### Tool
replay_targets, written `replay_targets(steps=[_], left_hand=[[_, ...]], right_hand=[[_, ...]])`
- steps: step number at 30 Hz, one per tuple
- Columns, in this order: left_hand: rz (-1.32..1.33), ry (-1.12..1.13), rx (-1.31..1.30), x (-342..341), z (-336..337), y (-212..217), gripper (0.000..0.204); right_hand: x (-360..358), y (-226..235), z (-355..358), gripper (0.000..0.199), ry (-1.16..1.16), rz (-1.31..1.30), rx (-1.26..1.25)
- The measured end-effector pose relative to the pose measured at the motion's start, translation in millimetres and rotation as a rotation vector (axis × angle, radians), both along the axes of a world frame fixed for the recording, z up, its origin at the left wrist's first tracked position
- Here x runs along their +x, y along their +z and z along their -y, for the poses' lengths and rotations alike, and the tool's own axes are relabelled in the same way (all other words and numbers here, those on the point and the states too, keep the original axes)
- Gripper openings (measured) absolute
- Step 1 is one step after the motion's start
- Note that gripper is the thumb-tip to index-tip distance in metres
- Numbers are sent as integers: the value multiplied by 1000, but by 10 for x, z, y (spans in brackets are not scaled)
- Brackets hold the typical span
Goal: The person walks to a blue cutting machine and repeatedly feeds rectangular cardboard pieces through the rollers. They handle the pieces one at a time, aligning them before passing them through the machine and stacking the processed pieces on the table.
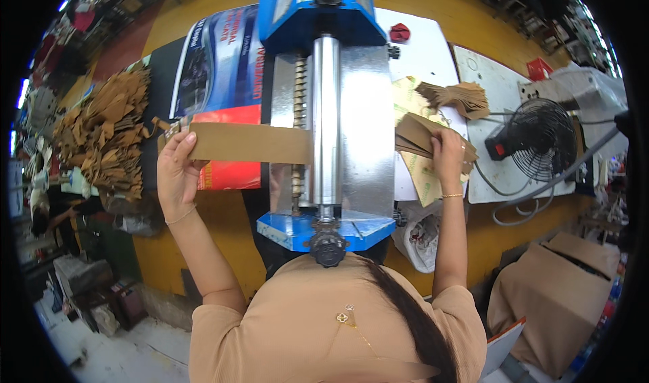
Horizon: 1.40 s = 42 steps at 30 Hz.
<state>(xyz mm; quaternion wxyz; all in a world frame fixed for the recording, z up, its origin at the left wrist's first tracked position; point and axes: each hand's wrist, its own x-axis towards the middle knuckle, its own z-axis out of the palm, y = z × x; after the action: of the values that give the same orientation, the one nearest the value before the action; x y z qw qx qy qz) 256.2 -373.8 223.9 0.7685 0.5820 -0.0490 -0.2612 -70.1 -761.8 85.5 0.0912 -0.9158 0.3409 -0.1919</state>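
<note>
Feeding stage at the blue roller machine (pixel 324 99). Left hand (pixel 177 173) pinched on the end of a brown strip (pixel 250 143) emerging leftward from the steel roller (pixel 326 119); right hand (pixel 447 154) closed on the stack of brown pieces (pixel 416 136) just right of the machine. Next move, as judged: steady pull leftward, fresh piece aligned to the roller.

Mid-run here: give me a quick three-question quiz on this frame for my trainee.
1. True or false: the left hand holds the brown strip that lies across the roller machine.
2. The right hand rests on: A) the fan B) the stack of brown pieces C) the cardboard box
3. What lies heaped at the far left of the table?

Key: 1 true; 2 B; 3 a pile of brown cut pieces.
</note>
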Motion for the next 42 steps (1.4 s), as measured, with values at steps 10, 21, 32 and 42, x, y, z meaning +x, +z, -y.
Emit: replay_targets(steps=[10,21,32,42], left_hand=[[245,95,-10,186,-283,508,15],[393,61,346,302,3,512,18],[201,200,584,1006,-741,-991,22],[909,176,1327,957,-639,-975,28]], right_hand=[[104,477,-54,15,87,80,181],[157,784,-167,15,80,177,194],[271,1091,-241,15,136,213,142],[326,1664,-322,16,328,311,720]])
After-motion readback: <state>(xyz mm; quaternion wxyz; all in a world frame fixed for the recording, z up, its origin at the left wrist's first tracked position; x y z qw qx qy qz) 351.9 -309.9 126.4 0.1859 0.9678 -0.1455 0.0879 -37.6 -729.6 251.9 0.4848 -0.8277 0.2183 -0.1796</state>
